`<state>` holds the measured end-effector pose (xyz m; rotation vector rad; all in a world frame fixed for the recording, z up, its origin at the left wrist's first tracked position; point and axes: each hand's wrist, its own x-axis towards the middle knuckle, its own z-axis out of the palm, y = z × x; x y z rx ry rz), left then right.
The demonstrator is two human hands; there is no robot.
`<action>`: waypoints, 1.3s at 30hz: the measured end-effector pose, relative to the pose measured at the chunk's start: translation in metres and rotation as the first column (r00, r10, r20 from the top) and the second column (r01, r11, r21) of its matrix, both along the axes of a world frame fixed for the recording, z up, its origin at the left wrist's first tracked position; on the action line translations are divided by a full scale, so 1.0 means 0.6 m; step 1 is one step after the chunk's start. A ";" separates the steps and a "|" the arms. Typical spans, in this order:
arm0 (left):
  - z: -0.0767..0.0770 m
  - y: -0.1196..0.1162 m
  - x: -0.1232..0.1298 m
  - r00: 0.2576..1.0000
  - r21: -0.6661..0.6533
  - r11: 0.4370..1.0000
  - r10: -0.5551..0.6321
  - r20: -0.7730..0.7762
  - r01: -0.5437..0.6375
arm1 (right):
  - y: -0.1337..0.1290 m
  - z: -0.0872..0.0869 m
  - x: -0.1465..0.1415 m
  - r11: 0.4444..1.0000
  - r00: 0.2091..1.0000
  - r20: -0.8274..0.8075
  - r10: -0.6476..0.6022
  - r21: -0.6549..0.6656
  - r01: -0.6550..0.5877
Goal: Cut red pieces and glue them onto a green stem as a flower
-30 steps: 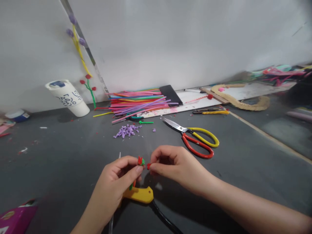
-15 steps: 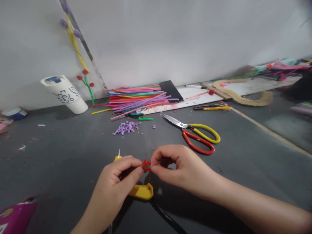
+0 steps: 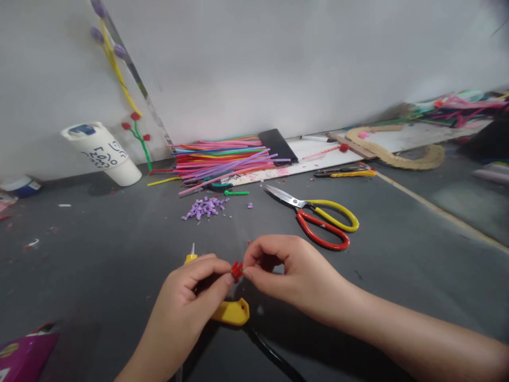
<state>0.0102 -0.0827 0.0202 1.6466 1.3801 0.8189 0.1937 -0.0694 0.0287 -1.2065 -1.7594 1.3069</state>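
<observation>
Between the thumb and forefinger of my left hand point(image 3: 191, 297) is a small red flower point(image 3: 237, 269) with pointed petals. My right hand point(image 3: 282, 268) is closed in a pinch at the flower's right edge, its fingertips touching it; any separate tiny piece there is hidden. Under my left hand lies a yellow hot glue gun point(image 3: 234, 312), partly covered, its nozzle point(image 3: 193, 249) showing beyond the knuckles. Past my hands, scissors point(image 3: 296, 202) with one red and one yellow handle lie spread on the table. A pile of short purple pieces point(image 3: 204, 208) is left of them.
Colourful pipe cleaners point(image 3: 222, 162) lie at the back beside a black phone-like slab point(image 3: 278, 146). A white cup point(image 3: 103, 154) stands back left, near a green stem with red buds point(image 3: 139, 138). A yellow cutter point(image 3: 353, 173) lies back right. A black cord point(image 3: 274, 355) runs toward me.
The right fingertips have shifted slightly left, closer to the red flower. The green bit seen in the flower before is now mostly hidden. The whole view has shifted slightly.
</observation>
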 end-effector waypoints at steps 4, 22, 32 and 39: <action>0.000 0.000 0.000 1.000 -0.007 1.000 -0.004 -0.001 0.004 | -0.001 -0.002 -0.001 0.998 1.000 0.025 -0.014 0.062 0.012; -0.004 0.011 -0.009 0.904 -0.221 0.946 0.297 0.306 -0.236 | 0.017 -0.044 0.000 0.739 0.770 0.632 -0.090 0.561 -0.374; -0.006 0.005 -0.008 0.916 -0.131 0.986 0.148 0.374 -0.105 | 0.025 -0.075 -0.022 0.680 0.753 0.654 -0.077 0.587 -0.440; 0.000 0.005 -0.005 0.911 -0.182 0.978 0.163 0.378 -0.100 | 0.027 -0.060 -0.022 0.857 0.896 0.444 -0.002 0.463 -0.227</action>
